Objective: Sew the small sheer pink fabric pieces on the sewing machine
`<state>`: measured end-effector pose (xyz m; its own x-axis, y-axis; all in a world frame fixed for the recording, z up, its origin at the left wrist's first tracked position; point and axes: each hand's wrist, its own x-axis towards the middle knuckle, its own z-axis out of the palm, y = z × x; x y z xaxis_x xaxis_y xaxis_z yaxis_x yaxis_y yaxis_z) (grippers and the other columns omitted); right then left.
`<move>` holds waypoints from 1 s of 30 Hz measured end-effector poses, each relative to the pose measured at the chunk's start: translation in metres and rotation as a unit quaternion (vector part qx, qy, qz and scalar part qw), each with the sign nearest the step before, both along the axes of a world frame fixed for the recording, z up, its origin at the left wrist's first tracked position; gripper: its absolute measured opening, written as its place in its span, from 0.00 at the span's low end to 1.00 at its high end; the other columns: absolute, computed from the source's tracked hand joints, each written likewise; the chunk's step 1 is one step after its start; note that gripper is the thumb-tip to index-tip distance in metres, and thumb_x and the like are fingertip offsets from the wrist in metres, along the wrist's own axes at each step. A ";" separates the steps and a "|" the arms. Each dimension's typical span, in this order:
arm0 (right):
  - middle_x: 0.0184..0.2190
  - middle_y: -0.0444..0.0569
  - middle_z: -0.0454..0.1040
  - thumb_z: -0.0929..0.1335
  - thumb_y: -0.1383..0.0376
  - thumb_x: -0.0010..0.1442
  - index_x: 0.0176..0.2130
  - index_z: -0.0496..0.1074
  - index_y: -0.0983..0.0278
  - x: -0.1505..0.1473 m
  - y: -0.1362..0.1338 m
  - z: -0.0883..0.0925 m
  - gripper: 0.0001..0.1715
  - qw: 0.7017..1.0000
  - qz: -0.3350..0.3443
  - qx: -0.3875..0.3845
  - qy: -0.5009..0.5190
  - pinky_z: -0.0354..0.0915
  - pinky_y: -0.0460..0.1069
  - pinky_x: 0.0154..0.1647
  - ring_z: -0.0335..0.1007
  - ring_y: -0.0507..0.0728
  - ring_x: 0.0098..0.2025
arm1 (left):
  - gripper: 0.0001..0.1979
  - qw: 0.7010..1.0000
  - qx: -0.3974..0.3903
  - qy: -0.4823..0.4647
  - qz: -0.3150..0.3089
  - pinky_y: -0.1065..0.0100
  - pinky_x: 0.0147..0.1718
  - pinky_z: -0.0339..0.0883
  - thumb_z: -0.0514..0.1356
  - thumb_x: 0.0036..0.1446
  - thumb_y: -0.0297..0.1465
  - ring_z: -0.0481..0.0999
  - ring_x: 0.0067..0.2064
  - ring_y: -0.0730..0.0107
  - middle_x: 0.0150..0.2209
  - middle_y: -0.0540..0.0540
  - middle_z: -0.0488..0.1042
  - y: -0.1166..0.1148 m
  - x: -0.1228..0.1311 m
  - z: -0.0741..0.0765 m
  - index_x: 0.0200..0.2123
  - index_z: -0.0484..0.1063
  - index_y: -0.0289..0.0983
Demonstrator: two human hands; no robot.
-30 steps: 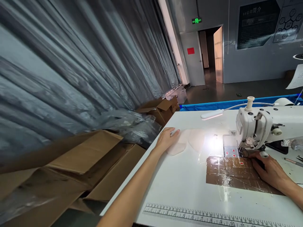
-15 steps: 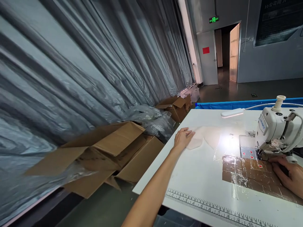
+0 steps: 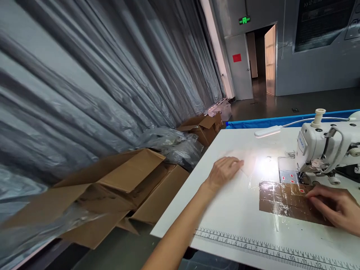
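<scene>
My left hand point(image 3: 226, 170) is over the left part of the white table, thumb and fingers closed on a pale, sheer piece of fabric point(image 3: 249, 165). The fabric is blurred and hard to tell from the white top. To the right, my right hand point(image 3: 334, 204) rests over a brown, tape-covered sheet point(image 3: 284, 200), just in front of the sewing machine point(image 3: 312, 150). Its thumb and forefinger come together near the presser foot; what lies between them is too small to make out.
A white lamp point(image 3: 268, 132) on a bent neck lights the table point(image 3: 219, 213), which has a printed ruler point(image 3: 247, 245) along its front edge. Left of the table stand open cardboard boxes point(image 3: 132, 172) and clear plastic bags point(image 3: 177, 144), beside a grey curtain point(image 3: 112, 75).
My left hand has slid right, its spread fingers now drawn together, and the fabric has shifted with it. My right hand has drawn slightly back from the needle area. The camera view has turned slightly right.
</scene>
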<state>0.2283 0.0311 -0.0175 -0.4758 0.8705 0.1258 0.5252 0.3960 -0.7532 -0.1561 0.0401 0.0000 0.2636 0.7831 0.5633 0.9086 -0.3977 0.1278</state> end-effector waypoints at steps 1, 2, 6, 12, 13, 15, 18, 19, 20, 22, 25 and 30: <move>0.29 0.52 0.77 0.65 0.38 0.58 0.37 0.78 0.60 -0.007 -0.007 0.006 0.30 0.994 0.035 -0.107 0.013 0.71 0.51 0.25 0.74 0.59 0.29 | 0.10 0.999 0.002 0.016 -0.041 0.66 0.33 0.71 0.56 0.65 0.31 0.78 0.33 0.68 0.34 0.47 0.80 -0.006 0.014 0.002 0.39 0.78 0.43; 0.31 0.53 0.78 0.64 0.35 0.58 0.38 0.78 0.61 -0.015 -0.012 0.011 0.35 0.974 0.058 -0.215 0.032 0.72 0.51 0.27 0.75 0.59 0.31 | 0.10 0.996 0.008 0.035 -0.087 0.68 0.31 0.70 0.55 0.65 0.29 0.77 0.32 0.70 0.33 0.48 0.80 -0.012 0.029 0.003 0.41 0.77 0.44; 0.41 0.56 0.77 0.72 0.33 0.46 0.37 0.75 0.65 -0.042 -0.020 0.019 0.40 0.869 0.038 -0.450 0.200 0.73 0.53 0.46 0.76 0.59 0.42 | 0.11 0.940 0.110 0.154 -0.285 0.69 0.22 0.65 0.53 0.65 0.24 0.73 0.25 0.71 0.27 0.47 0.77 -0.044 0.096 0.004 0.46 0.73 0.36; 0.33 0.48 0.76 0.77 0.51 0.49 0.40 0.73 0.64 -0.052 -0.018 0.004 0.25 0.891 0.048 -0.392 0.223 0.71 0.51 0.40 0.74 0.56 0.36 | 0.20 0.912 -0.002 -0.057 -0.405 0.61 0.36 0.76 0.55 0.65 0.36 0.80 0.39 0.60 0.40 0.38 0.80 -0.058 0.148 0.016 0.57 0.65 0.32; 0.33 0.48 0.76 0.76 0.52 0.51 0.41 0.73 0.64 -0.051 -0.020 0.004 0.23 0.891 0.080 -0.388 0.224 0.71 0.51 0.38 0.74 0.55 0.35 | 0.21 0.914 -0.047 -0.087 -0.394 0.58 0.40 0.76 0.53 0.65 0.35 0.80 0.42 0.58 0.44 0.37 0.79 -0.054 0.149 0.019 0.59 0.62 0.33; 0.30 0.47 0.76 0.73 0.53 0.55 0.41 0.73 0.64 -0.047 -0.025 0.008 0.20 0.881 0.149 -0.398 0.205 0.70 0.51 0.35 0.74 0.54 0.31 | 0.23 0.912 -0.121 -0.102 -0.379 0.52 0.46 0.73 0.50 0.63 0.31 0.78 0.48 0.56 0.50 0.35 0.77 -0.045 0.148 0.023 0.61 0.60 0.34; 0.29 0.45 0.77 0.71 0.53 0.58 0.43 0.72 0.63 -0.030 -0.031 0.021 0.19 0.875 0.193 -0.422 0.140 0.70 0.49 0.31 0.74 0.52 0.27 | 0.28 0.902 -0.193 -0.081 -0.376 0.49 0.50 0.69 0.52 0.54 0.27 0.78 0.44 0.58 0.42 0.40 0.80 -0.034 0.145 0.020 0.60 0.63 0.34; 0.29 0.45 0.77 0.72 0.53 0.57 0.44 0.72 0.62 -0.022 -0.030 0.025 0.20 0.875 0.195 -0.426 0.124 0.70 0.49 0.30 0.74 0.52 0.27 | 0.28 0.897 -0.216 -0.083 -0.376 0.51 0.50 0.69 0.53 0.52 0.27 0.78 0.38 0.62 0.36 0.45 0.80 -0.032 0.144 0.018 0.58 0.67 0.35; 0.30 0.45 0.77 0.72 0.52 0.56 0.45 0.72 0.62 -0.014 -0.028 0.029 0.21 0.876 0.193 -0.427 0.113 0.70 0.48 0.30 0.74 0.52 0.27 | 0.27 0.895 -0.235 -0.091 -0.368 0.54 0.48 0.70 0.54 0.50 0.27 0.76 0.33 0.65 0.30 0.48 0.79 -0.030 0.142 0.015 0.55 0.70 0.36; 0.30 0.45 0.77 0.73 0.50 0.55 0.44 0.72 0.63 0.003 -0.019 0.034 0.24 0.883 0.177 -0.424 0.098 0.70 0.48 0.29 0.75 0.52 0.28 | 0.22 0.896 -0.265 -0.119 -0.337 0.60 0.42 0.71 0.55 0.51 0.28 0.73 0.28 0.69 0.27 0.50 0.77 -0.029 0.139 0.009 0.50 0.75 0.37; 0.33 0.46 0.77 0.75 0.51 0.52 0.44 0.73 0.63 0.021 0.000 0.036 0.24 0.916 0.088 -0.378 0.100 0.69 0.47 0.30 0.75 0.53 0.30 | 0.18 0.905 -0.301 -0.182 -0.240 0.69 0.28 0.67 0.57 0.55 0.32 0.71 0.26 0.71 0.28 0.49 0.77 -0.027 0.135 0.003 0.47 0.77 0.37; 0.27 0.44 0.76 0.74 0.54 0.55 0.42 0.72 0.63 0.020 0.017 0.028 0.20 0.951 0.001 -0.300 0.078 0.69 0.49 0.32 0.74 0.55 0.31 | 0.17 0.886 -0.338 -0.295 -0.114 0.71 0.23 0.62 0.62 0.53 0.37 0.66 0.22 0.75 0.26 0.51 0.76 -0.024 0.136 -0.003 0.45 0.77 0.38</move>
